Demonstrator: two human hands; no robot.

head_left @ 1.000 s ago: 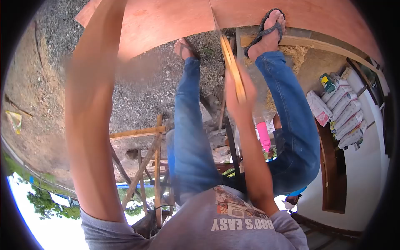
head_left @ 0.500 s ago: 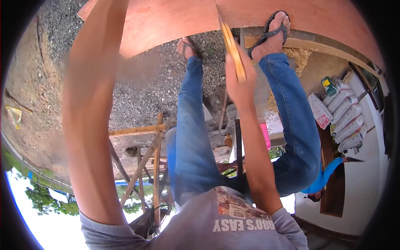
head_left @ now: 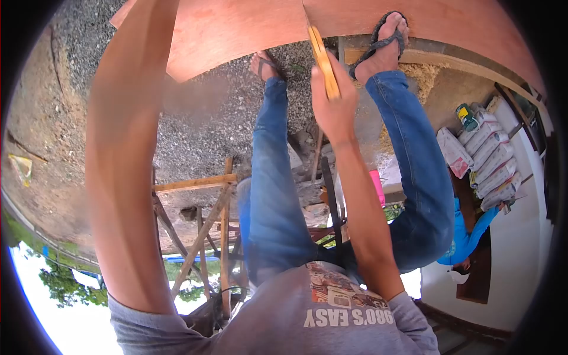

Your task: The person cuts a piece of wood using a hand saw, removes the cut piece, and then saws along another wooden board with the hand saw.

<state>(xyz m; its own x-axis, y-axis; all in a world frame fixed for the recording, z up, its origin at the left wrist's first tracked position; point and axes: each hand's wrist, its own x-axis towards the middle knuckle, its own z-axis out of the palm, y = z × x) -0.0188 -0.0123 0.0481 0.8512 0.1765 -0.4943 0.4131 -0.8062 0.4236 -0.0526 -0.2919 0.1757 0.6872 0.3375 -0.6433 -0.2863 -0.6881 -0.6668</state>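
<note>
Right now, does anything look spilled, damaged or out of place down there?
Pale, sawdust-like bits lie scattered beside the wooden beam, probably just cutting waste. The right foot, in an open flip-flop, seems oddly unprotected near the saw. I see no clear damage to the red board.

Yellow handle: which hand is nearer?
Right. The right hand grips the yellow handle. The left hand is out of view; the left arm extends past the top edge, to the handle's left.

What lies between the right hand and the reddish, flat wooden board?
In the head view, a tool's long, yellow handle spans from the right hand to the reddish, flat board; grey, loose gravel shows beside it.
</note>
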